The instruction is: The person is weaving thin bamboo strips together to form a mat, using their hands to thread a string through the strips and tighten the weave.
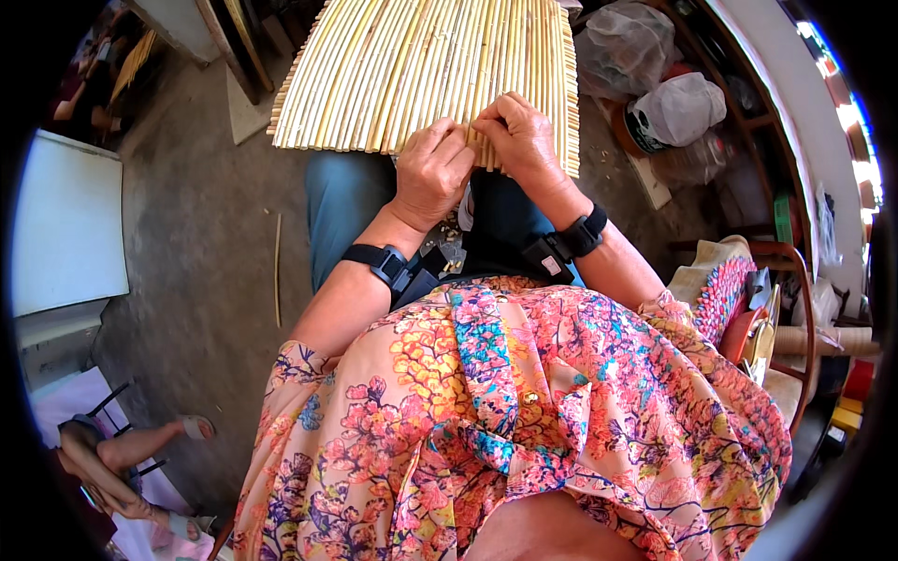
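Observation:
A mat of thin straw-coloured reed sticks (421, 65), laid side by side, spreads out ahead of me with its near edge over my knees. At that edge my left hand (434, 173) is closed, its fingers curled against the stick ends. Close beside it, my right hand (520, 136) pinches at the same edge with thumb and forefinger together. The fingertips of both hands nearly meet. Whatever fine piece lies between them is too small to make out. Black bands with small boxes circle both wrists.
One loose thin stick (278, 271) lies on the grey floor to the left, near a white cabinet (70, 220). Bagged buckets (678, 107) stand at the right, above a wooden chair (804, 346) holding things. Another person's legs (140, 449) show at lower left.

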